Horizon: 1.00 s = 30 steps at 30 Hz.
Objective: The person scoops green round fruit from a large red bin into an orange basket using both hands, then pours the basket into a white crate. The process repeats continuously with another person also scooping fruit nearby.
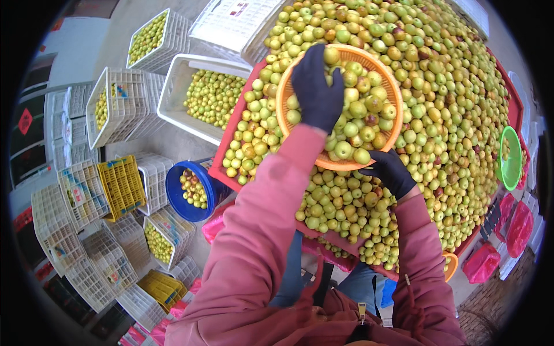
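An orange plastic basket [399,125] full of green-yellow jujubes [359,110] rests on a large heap of the same fruit [437,142]. My left hand [318,88], in a dark glove, reaches over the basket's left side. Its thumb is spread from the fingers, and a jujube shows beside the fingertips; the palm is turned away, so any grip there is hidden. At the basket's near right edge, my right hand [391,173], also gloved, holds the rim with the thumb on top. Some of the fruit has brown-red patches.
A red edge [229,142] borders the heap. To the left stand a white bin [173,99] of jujubes, a blue bucket [173,186], and several white and yellow crates [121,186]. A green basket [510,160] and pink plastic bags [482,261] are at the right.
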Each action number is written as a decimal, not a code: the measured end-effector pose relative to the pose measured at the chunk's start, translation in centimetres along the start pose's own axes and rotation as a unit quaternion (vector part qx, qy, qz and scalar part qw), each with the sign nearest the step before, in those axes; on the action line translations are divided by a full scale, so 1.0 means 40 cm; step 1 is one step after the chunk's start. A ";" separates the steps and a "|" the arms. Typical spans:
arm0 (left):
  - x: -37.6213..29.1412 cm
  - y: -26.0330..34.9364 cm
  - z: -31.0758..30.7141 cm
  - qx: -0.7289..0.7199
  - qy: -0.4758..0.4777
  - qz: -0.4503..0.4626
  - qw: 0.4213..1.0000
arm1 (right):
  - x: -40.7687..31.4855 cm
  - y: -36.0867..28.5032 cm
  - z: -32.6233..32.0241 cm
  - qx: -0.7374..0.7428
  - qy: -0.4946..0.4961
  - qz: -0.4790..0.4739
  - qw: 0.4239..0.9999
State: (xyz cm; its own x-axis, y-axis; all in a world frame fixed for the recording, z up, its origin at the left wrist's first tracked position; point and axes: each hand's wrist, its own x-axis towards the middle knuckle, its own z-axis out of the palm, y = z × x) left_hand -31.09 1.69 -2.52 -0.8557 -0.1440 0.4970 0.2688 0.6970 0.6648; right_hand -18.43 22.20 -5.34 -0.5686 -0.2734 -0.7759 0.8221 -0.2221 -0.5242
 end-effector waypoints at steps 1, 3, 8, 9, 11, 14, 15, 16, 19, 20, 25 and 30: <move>0.034 0.000 0.025 0.023 -0.021 0.022 0.999 | 0.008 -0.001 -0.007 0.013 0.001 0.010 1.000; 0.071 -0.029 0.075 0.126 -0.048 0.045 0.990 | 0.027 0.026 -0.004 0.048 -0.019 0.025 0.998; 0.106 0.012 0.080 0.115 -0.106 0.014 0.988 | 0.035 0.049 0.006 0.093 -0.008 -0.010 0.996; 0.112 0.003 0.069 0.113 -0.130 0.020 0.985 | 0.042 0.055 0.002 0.091 0.002 -0.006 0.996; 0.120 -0.029 0.055 0.057 -0.111 0.041 0.991 | 0.051 0.070 0.001 0.111 -0.003 -0.029 0.993; 0.086 -0.006 -0.014 -0.076 0.002 0.053 0.996 | 0.069 0.091 -0.026 0.151 -0.001 -0.033 0.988; 0.065 0.013 -0.061 -0.108 -0.039 -0.022 0.993 | 0.077 0.098 -0.046 0.156 -0.004 -0.033 0.987; 0.031 -0.006 -0.100 -0.192 -0.067 -0.094 0.974 | 0.088 0.110 -0.067 0.159 -0.004 -0.035 0.987; -0.096 -0.038 -0.262 -0.341 -0.075 -0.400 0.847 | 0.071 0.097 -0.061 0.177 0.016 -0.043 0.983; -0.158 -0.106 -0.300 -0.497 -0.098 -0.437 0.743 | 0.074 0.094 -0.065 0.168 0.034 -0.041 0.984; -0.344 -0.190 -0.338 -0.650 0.026 -0.559 0.515 | 0.085 0.104 -0.101 0.168 0.007 -0.050 0.985; -0.415 -0.266 -0.344 -0.649 -0.049 -0.479 0.589 | 0.080 0.095 -0.068 0.154 -0.006 -0.048 0.987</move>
State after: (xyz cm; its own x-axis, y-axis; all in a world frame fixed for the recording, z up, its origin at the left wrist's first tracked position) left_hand -13.65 -12.99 -10.17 -0.8939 0.0507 -0.4454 -0.3005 -0.8050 0.5115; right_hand -17.04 23.04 -10.77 -0.6449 -0.2477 -0.7230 0.7178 -0.5210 -0.4618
